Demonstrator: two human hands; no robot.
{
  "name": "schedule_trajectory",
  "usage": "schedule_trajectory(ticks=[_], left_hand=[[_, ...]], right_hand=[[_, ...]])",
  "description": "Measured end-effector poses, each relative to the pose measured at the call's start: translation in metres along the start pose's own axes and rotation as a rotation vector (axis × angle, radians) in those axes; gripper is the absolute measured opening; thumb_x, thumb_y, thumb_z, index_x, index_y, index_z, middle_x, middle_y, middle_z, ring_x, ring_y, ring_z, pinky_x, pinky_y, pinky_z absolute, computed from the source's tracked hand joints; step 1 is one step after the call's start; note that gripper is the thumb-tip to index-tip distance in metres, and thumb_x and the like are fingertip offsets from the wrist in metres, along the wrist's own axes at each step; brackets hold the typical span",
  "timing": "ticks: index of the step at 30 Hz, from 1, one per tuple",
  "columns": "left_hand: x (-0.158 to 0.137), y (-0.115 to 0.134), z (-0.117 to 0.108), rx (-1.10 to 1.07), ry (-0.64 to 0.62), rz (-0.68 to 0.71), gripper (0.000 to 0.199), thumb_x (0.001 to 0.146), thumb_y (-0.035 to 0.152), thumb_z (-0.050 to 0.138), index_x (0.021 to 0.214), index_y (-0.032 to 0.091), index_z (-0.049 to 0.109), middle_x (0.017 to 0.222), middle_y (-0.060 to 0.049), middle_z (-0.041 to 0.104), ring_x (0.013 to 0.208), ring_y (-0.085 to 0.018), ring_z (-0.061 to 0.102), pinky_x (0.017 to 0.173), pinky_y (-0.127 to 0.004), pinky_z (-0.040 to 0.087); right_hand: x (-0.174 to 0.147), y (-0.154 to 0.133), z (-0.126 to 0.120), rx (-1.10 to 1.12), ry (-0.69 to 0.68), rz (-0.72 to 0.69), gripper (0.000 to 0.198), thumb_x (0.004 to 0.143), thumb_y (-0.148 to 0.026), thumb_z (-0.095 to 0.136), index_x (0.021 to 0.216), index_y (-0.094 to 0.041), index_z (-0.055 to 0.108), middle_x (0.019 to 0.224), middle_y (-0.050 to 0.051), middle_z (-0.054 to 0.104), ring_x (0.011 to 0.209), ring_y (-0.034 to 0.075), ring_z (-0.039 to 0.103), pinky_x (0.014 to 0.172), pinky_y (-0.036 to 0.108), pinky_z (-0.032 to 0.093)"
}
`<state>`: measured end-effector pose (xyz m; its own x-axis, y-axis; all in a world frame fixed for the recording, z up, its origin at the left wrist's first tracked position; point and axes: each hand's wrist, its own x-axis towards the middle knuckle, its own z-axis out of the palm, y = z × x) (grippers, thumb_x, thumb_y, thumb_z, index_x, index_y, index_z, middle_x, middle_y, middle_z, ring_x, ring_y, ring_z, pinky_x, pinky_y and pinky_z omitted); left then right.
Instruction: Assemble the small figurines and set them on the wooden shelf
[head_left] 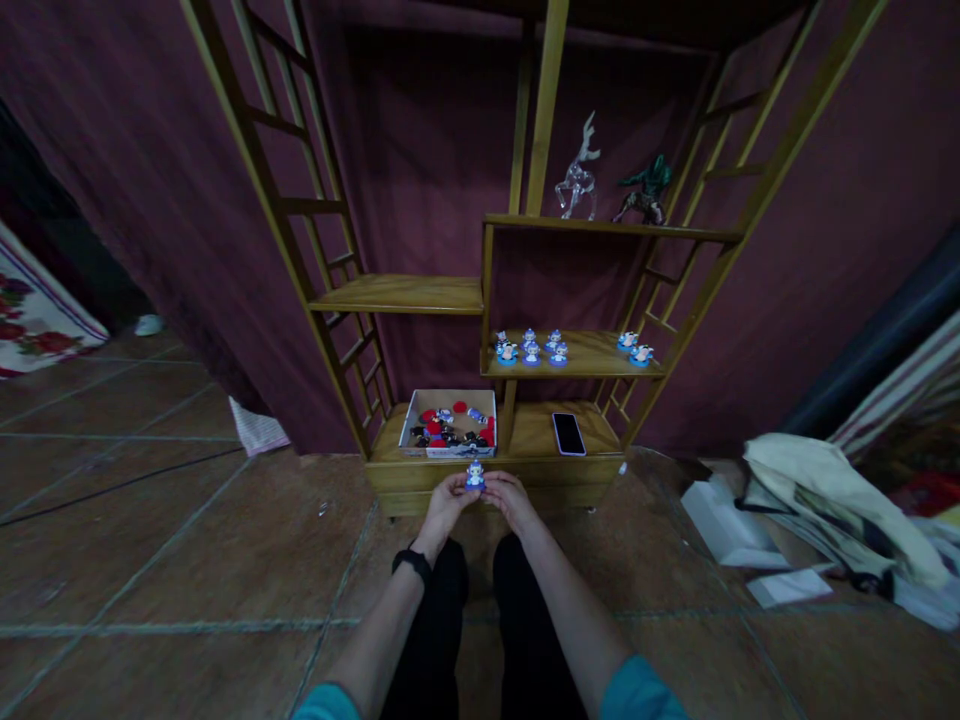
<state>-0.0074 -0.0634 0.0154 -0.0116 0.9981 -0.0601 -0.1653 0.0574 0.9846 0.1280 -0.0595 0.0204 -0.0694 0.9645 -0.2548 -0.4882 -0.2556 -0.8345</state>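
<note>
Between my two hands I hold a small purple and white figurine (475, 476) upright, in front of the cabinet's lower edge. My left hand (448, 500), with a black band on its wrist, pinches the figurine's left side. The fingertips of my right hand (510, 498) close on its right side. Just beyond my hands, an open cardboard box (409, 432) contains red, black and purple small pieces. Similar purple figurines (531, 352) stand in rows on the middle right shelf (592, 366), beside blue-based figurines (640, 354) at both ends of the group.
A phone (568, 434) lies on the cabinet's bottom board, right of the box. A clear deer figurine (579, 175) and a dark green figure (646, 190) stand on the upper shelf. To the right, a pale bag (832, 500) and white boxes (731, 525) lie on the floor.
</note>
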Motion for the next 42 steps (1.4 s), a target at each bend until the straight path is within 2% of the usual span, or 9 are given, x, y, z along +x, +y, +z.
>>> schedule_trajectory(ticks=[6,16,32,42], left_hand=[[0.003,-0.006,0.000,-0.005,0.044,0.025,0.042,0.045,0.021,0.081,0.082,0.015,0.061,0.075,-0.003,0.068,0.065,-0.014,0.061,0.072,-0.030,0.049],[0.002,-0.003,-0.005,-0.052,-0.080,-0.009,0.044,0.051,0.024,0.079,0.092,0.013,0.065,0.088,-0.007,0.070,0.078,-0.016,0.063,0.083,-0.031,0.045],[0.007,-0.011,-0.010,-0.116,-0.203,-0.076,0.045,0.055,0.024,0.079,0.097,0.013,0.067,0.093,-0.008,0.070,0.081,-0.017,0.063,0.079,-0.028,0.044],[0.001,-0.004,-0.010,-0.122,-0.183,-0.111,0.040,0.054,0.023,0.080,0.091,0.014,0.067,0.086,-0.007,0.070,0.078,-0.016,0.062,0.078,-0.029,0.044]], right_hand=[[0.005,0.005,-0.003,-0.014,-0.014,-0.001,0.025,0.048,-0.028,0.076,0.067,-0.017,0.065,0.067,0.004,0.069,0.067,0.019,0.066,0.071,0.033,0.051],[0.006,0.010,-0.006,-0.004,-0.008,-0.068,0.025,0.050,-0.028,0.076,0.069,-0.016,0.064,0.070,0.004,0.069,0.072,0.019,0.066,0.077,0.036,0.051],[0.010,0.008,-0.020,-0.081,-0.098,-0.049,0.032,0.049,-0.032,0.078,0.074,-0.017,0.066,0.081,0.005,0.070,0.079,0.020,0.066,0.080,0.038,0.050],[-0.005,0.003,-0.016,-0.103,-0.121,-0.027,0.039,0.050,-0.029,0.079,0.085,-0.018,0.067,0.092,0.006,0.069,0.086,0.021,0.064,0.082,0.037,0.049]])
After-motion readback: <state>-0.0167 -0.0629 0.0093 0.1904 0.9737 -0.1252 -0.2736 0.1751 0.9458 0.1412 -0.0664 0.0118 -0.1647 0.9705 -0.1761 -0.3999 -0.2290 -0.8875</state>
